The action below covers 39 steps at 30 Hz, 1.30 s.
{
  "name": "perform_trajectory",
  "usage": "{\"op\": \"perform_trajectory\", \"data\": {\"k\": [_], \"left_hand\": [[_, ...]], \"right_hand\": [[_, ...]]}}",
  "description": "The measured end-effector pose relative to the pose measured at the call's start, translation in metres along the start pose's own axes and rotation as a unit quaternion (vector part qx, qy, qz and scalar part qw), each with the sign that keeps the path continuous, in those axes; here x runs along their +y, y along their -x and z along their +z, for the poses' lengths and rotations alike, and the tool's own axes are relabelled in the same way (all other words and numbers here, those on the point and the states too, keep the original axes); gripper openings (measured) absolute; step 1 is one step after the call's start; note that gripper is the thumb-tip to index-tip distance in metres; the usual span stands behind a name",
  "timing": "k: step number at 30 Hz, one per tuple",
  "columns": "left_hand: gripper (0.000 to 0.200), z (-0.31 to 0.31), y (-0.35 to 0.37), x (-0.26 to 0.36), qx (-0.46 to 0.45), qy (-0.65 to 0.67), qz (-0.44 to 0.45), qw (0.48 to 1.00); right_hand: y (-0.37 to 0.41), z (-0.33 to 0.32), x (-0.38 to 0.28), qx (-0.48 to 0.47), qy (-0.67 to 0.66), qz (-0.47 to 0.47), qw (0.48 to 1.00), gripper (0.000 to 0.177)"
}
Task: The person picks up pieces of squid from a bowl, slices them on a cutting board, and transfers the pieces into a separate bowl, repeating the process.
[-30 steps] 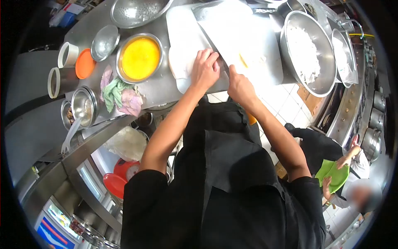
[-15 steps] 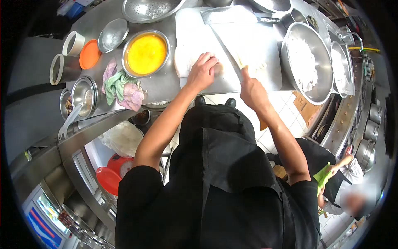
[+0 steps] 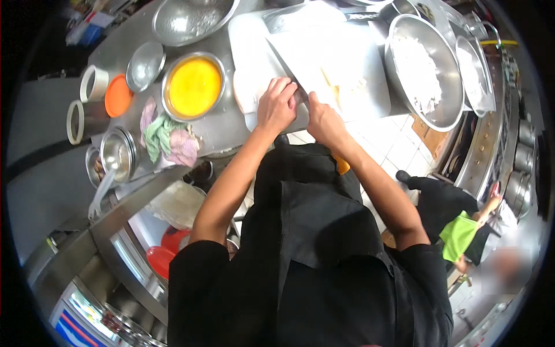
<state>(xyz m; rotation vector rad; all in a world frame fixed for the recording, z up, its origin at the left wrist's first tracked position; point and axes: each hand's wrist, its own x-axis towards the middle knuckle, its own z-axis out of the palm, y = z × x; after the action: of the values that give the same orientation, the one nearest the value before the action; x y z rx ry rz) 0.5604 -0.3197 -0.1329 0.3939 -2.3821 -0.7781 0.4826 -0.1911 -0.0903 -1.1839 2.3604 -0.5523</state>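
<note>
In the head view, the right hand (image 3: 326,121) is closed round a knife (image 3: 285,65), its blade slanting across the white cutting board (image 3: 352,58). The left hand (image 3: 277,106) curls beside the blade, next to pale food (image 3: 245,89) — whether it grips any, I cannot tell. Yellow liquid (image 3: 195,87) fills a bowl left of the board.

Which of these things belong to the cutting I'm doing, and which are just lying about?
In use:
- knife, in your right hand
- cutting board
- pale food by your left hand
- probably the bowl of white pieces

Seemingly just lying about:
- crumpled cloths
- orange lid
- colander
</note>
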Motion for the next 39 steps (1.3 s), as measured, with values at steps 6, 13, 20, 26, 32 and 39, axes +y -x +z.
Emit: {"op": "perform_trajectory", "data": {"k": [6, 13, 20, 26, 32, 39], "left_hand": [[0.032, -0.020, -0.002, 0.012, -0.103, -0.003, -0.023, 0.994], [0.073, 0.020, -0.033, 0.033, -0.200, -0.042, -0.140, 0.969], [0.091, 0.052, -0.081, 0.087, -0.337, -0.115, -0.154, 0.922], [0.077, 0.073, -0.090, 0.111, -0.410, -0.212, -0.068, 0.884], [0.051, 0.091, -0.080, 0.121, -0.348, -0.218, -0.080, 0.908], [0.020, 0.111, -0.086, 0.104, -0.103, -0.185, -0.147, 0.966]], "right_hand": [[0.007, -0.034, 0.042, -0.020, -0.083, 0.070, 0.994, 0.043], [0.064, -0.138, 0.067, 0.044, -0.251, 0.136, 0.957, 0.031], [0.101, -0.193, 0.081, 0.062, -0.258, 0.167, 0.949, 0.034], [0.102, -0.202, 0.134, 0.040, -0.317, 0.133, 0.938, 0.043], [0.114, -0.223, 0.204, -0.019, -0.341, 0.112, 0.933, 0.053], [0.126, -0.258, 0.265, -0.041, -0.381, 0.079, 0.920, 0.042]]}}
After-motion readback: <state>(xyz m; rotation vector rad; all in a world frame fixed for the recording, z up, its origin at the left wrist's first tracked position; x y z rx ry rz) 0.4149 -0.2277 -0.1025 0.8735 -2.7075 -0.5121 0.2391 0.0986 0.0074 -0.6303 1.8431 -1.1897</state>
